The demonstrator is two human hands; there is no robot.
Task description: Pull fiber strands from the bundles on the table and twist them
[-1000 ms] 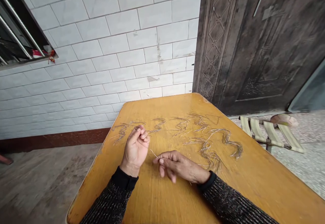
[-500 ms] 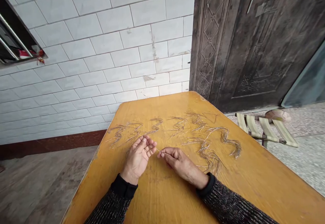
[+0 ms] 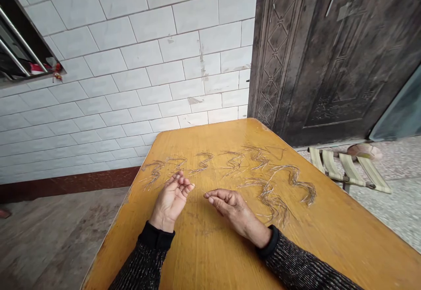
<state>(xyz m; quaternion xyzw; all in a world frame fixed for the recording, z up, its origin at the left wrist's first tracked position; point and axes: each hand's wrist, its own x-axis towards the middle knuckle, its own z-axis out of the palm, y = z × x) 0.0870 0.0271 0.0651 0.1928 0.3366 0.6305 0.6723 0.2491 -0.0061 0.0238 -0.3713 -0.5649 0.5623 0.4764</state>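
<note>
On the yellow wooden table, my left hand (image 3: 171, 199) is raised palm up, its thumb pinched to the fingertips. A tiny pale end shows by its fingers, seemingly of a thin wire. My right hand (image 3: 232, 207) is closed in a pinch, thumb against forefinger; whatever is between them is too small to make out. A gap separates the two hands. Right of my right hand lies a loose bundle of bent thin wires (image 3: 269, 196), with another wavy bundle (image 3: 296, 180) beyond it. Smaller wire bundles (image 3: 204, 160) lie in a row past my hands.
The table (image 3: 204, 259) reaches to a white tiled wall (image 3: 138, 62). A dark carved door (image 3: 329, 62) stands at the right. Beside the table on that side is a folding stool with striped webbing (image 3: 351, 169). A barred window (image 3: 19, 44) is at the upper left.
My left hand has drawn away to the left, widening the gap. The thin wire seen stretching between my hands no longer shows there. My right hand has hardly moved.
</note>
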